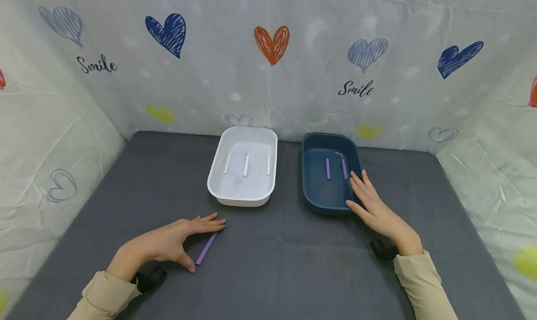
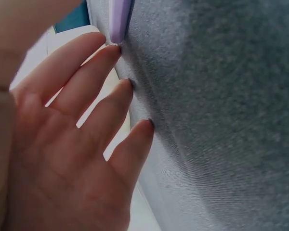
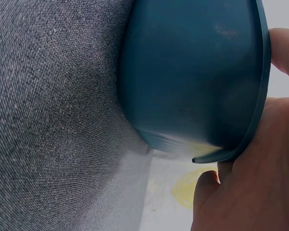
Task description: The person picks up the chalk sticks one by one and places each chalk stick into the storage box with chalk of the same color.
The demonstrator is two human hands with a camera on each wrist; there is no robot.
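Note:
A slim purple stick [image 1: 206, 249] lies slanted on the dark grey cloth. Around it is my left hand [image 1: 178, 241], the thumb beside its near end and the fingertips by its far end. In the left wrist view the stick [image 2: 119, 20] appears just past the spread fingers [image 2: 113, 113]. My right hand [image 1: 375, 210] rests at the right rim of a dark blue tray [image 1: 308, 194], its fingers extended over the edge. Two more purple sticks [image 1: 327, 169] lie inside that tray. Close up, the right wrist view has the tray's outer wall [image 3: 192, 72] beside the palm.
To the left of the blue tray stands a white tray [image 1: 241, 202] with three white sticks [image 1: 246, 166] in it. Pale curtains [image 1: 310, 78] with printed hearts rise behind the table [image 1: 268, 273] and along both sides.

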